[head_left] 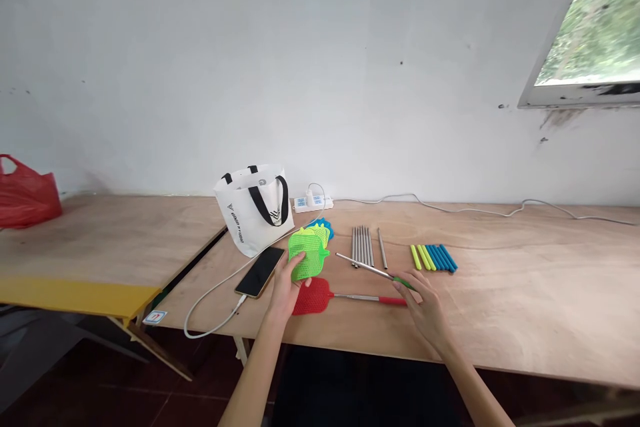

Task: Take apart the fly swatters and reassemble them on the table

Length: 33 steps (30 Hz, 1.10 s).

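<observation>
My left hand (287,283) grips a green fly swatter head (307,257), a meshed plastic paddle whose short neck points right. My right hand (420,297) is closed around the green handle (403,282) of a metal rod (363,265). The rod's bare tip lies a little to the right of the swatter head's neck, apart from it. Under both hands, a red fly swatter (313,297) with a metal shaft and red grip rests on the table. Yellow swatter heads (323,233) and blue swatter heads (328,225) lie behind the green one, partly hidden.
Several metal rods (363,247) lie in a row, with one rod (383,248) apart. Yellow and blue handles (434,257) line up to the right. A phone (260,272) on a white cable, a white bag (255,213) and a power strip (313,203) stand left and behind.
</observation>
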Tool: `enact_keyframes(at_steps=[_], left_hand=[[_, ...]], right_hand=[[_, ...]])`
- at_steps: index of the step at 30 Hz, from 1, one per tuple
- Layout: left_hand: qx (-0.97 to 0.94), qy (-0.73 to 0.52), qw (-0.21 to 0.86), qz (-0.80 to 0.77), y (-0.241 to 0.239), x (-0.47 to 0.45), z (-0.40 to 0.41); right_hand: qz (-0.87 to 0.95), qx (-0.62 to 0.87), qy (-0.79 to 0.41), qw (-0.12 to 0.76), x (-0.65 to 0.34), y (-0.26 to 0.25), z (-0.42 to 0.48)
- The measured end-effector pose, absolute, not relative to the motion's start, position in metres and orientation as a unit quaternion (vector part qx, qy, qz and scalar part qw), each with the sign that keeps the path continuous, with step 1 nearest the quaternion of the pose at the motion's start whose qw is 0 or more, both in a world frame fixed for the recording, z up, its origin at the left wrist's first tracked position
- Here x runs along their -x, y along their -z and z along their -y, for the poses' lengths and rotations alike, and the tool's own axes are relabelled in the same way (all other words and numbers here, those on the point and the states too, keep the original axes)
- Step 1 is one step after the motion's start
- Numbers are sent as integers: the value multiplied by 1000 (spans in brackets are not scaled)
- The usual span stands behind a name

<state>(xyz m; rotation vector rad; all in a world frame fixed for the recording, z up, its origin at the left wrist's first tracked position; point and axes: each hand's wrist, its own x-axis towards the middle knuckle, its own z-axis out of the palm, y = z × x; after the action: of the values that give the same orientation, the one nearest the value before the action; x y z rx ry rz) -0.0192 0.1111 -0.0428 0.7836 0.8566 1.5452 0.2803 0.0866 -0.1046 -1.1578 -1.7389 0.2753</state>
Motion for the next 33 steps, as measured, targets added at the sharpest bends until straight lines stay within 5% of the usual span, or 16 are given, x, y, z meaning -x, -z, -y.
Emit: enact_keyframes(at_steps=[16, 23, 33], left_hand=[[-363, -640, 575, -358, 41, 18, -109], [-435, -609, 510, -423, 42, 23, -106], [-504, -522, 529, -439, 52, -7, -97]], right_hand=[[732, 465, -89, 490, -282, 103, -86], [778, 465, 45, 421, -308, 98, -88], [815, 473, 41, 332, -296, 88, -75]])
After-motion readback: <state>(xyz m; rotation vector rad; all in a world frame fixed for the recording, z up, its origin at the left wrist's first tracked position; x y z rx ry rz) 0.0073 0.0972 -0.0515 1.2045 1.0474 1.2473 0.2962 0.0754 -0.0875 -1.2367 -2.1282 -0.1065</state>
